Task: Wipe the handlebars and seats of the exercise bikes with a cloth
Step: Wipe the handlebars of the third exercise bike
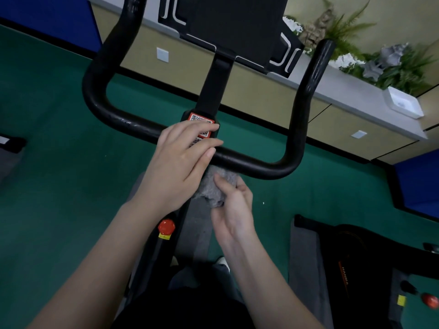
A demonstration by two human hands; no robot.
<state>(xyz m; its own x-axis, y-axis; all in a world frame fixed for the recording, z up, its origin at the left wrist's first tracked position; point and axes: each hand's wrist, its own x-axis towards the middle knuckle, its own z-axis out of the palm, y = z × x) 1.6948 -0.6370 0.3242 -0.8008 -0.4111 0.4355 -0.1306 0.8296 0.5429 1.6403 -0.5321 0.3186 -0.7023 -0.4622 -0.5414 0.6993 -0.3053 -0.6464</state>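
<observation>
The black U-shaped handlebar (pixel 251 165) of an exercise bike fills the middle of the view, with a black console (pixel 237 24) above it and a red QR sticker at its centre clamp. A grey cloth (pixel 215 186) hangs bunched just under the bar's centre. My right hand (pixel 234 207) grips the cloth from below with thumb and fingers. My left hand (pixel 183 162) lies flat over the bar's centre, fingers stretched across the sticker and resting on the cloth's top edge. The seat is not in view.
A red knob (pixel 166 227) sits on the bike frame below my left wrist. A second bike (pixel 370 269) with a red knob stands at the lower right. Green floor surrounds the bike. A low cabinet with plants (pixel 380 58) and a white tray runs behind it.
</observation>
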